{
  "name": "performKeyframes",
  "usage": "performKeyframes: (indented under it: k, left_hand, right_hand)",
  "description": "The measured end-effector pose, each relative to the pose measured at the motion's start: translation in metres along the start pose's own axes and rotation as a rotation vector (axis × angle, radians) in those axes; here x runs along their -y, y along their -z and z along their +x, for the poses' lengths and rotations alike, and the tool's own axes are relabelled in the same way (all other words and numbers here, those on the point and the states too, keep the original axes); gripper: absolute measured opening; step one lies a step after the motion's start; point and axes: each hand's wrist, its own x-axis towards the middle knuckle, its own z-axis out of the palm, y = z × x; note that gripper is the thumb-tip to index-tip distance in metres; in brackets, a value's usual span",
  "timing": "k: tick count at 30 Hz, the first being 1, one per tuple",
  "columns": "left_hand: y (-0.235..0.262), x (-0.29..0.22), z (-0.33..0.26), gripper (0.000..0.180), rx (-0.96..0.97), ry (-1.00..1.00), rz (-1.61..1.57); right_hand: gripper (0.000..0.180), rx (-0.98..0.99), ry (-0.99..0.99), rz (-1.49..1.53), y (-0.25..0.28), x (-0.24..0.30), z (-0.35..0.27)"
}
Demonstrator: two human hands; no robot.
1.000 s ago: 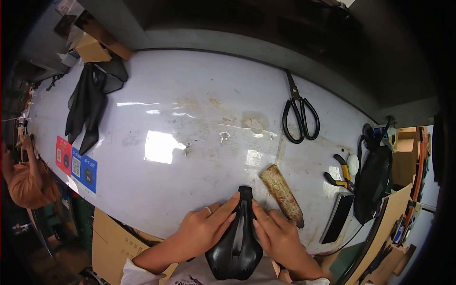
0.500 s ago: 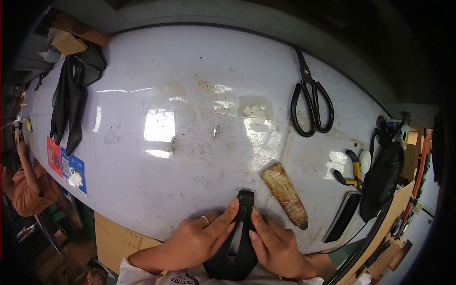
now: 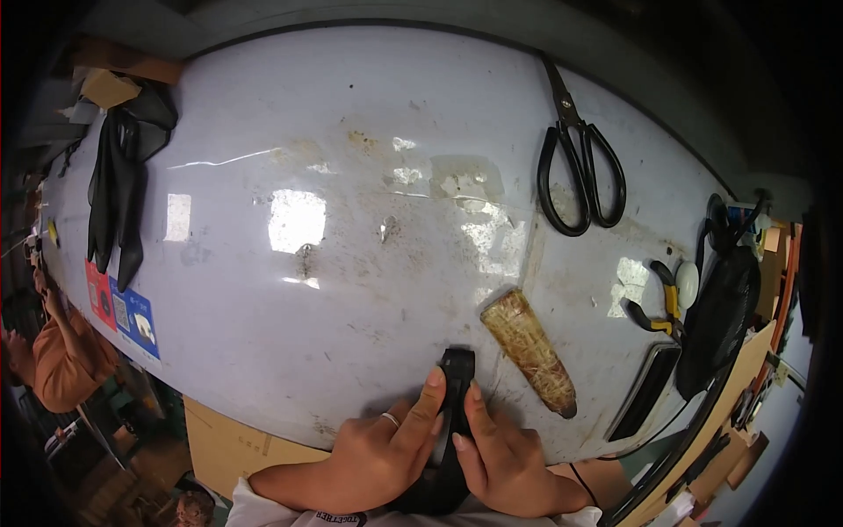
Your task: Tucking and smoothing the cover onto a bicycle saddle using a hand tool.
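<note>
At the lower middle of the frame, a black strap (image 3: 456, 373) lies on the table's (image 3: 351, 158) near edge, pinched between both hands: left hand (image 3: 386, 452) fingers press its left side, right hand (image 3: 505, 461) fingers its right. Just right lies a straw-coloured bundle (image 3: 529, 351); scissors (image 3: 580, 167) sit upper right, pliers (image 3: 660, 303) far right.

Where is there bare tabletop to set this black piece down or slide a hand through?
The widest bare stretch lies mid-table, between the black gloves and the scissors. A narrower gap runs between the scissors and the straw-coloured block. The right end is crowded: pliers, dark case, black bag. Both hands hold the black piece at the near edge.
</note>
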Motion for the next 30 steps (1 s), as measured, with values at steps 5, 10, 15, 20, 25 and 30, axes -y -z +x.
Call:
performKeyframes:
  k: [5, 10, 15, 20, 25, 30]
  left_hand:
    - [-0.004, -0.003, -0.002, 0.067, -0.008, -0.078, 0.246]
    - [-0.006, -0.003, -0.001, 0.066, -0.015, -0.105, 0.373]
    - [-0.008, -0.003, 0.0, 0.065, -0.05, -0.118, 0.379]
    - [-0.005, -0.01, -0.009, 0.06, -0.201, -0.132, 0.39]
    - [0.004, -0.025, -0.003, 0.059, -0.077, -0.087, 0.434]
    - [0.002, -0.035, -0.002, 0.059, -0.019, -0.06, 0.501]
  right_hand:
    - [0.078, 0.081, 0.01, -0.237, -0.004, 0.007, -0.003]
    - [0.066, 0.002, 0.059, -0.433, -0.014, 0.009, 0.0]
    - [0.066, -0.096, 0.081, -0.476, -0.02, 0.006, -0.001]
    - [0.069, -0.087, 0.038, -0.556, -0.019, 0.018, -0.004]
    - [0.073, -0.091, 0.035, -0.593, -0.02, 0.021, -0.006]
    - [0.074, -0.123, 0.022, -0.555, -0.023, 0.019, -0.008]
